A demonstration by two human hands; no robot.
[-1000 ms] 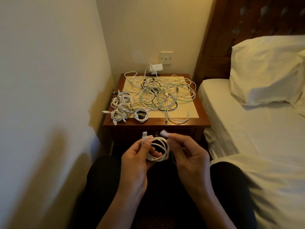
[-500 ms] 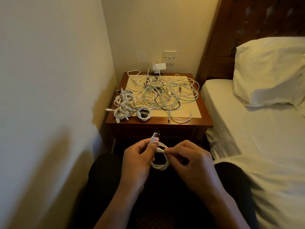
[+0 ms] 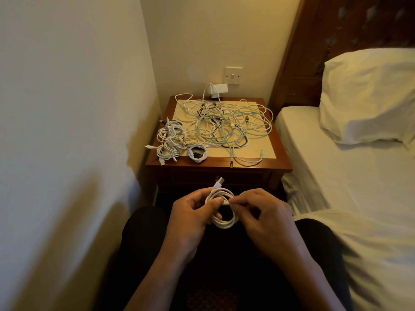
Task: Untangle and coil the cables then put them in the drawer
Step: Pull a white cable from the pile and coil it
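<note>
The left hand curls its fingers and thumb round the left side of the white cable coil, apparently clamping the loops so they cannot spring apart, and the USB plug pokes up just beyond the fingertips. The coil hangs between both sets of fingers, and the right hand pinches its loose end at the top, probably to tuck it in. Beyond the fingers the bench carries finished coils left and the tangle right, above the drawer, seemingly closed

Bedroom: bed with white sheet and pillow against a carved wooden headboard, wooden bedside table beside it in the corner, wall switch above.
</note>
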